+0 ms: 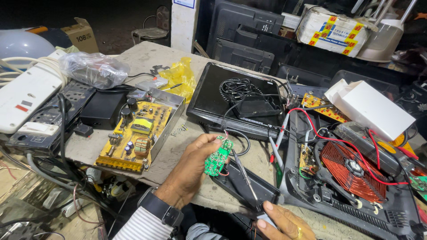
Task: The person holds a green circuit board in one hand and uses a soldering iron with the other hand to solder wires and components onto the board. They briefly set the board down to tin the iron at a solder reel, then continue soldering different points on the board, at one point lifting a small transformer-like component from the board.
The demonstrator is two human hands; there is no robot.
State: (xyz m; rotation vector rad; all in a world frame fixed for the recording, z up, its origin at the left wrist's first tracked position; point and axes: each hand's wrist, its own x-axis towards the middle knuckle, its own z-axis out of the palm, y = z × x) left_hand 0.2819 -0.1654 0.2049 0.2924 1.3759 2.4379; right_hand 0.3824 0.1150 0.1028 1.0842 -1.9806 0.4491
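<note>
Pinching the small green circuit board [218, 157] by its edges above the tabletop's near edge, the left hand [192, 166] suits something light, stiff, fragile; the right hand [280, 221] grips a soldering iron [243, 175].

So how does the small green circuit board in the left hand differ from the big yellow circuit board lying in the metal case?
The small green circuit board is pinched upright in the left hand; the big yellow circuit board lies flat in its open metal case on the table. The green one is far smaller and bare, with thin wires attached. Both are exposed and carry components.
</note>
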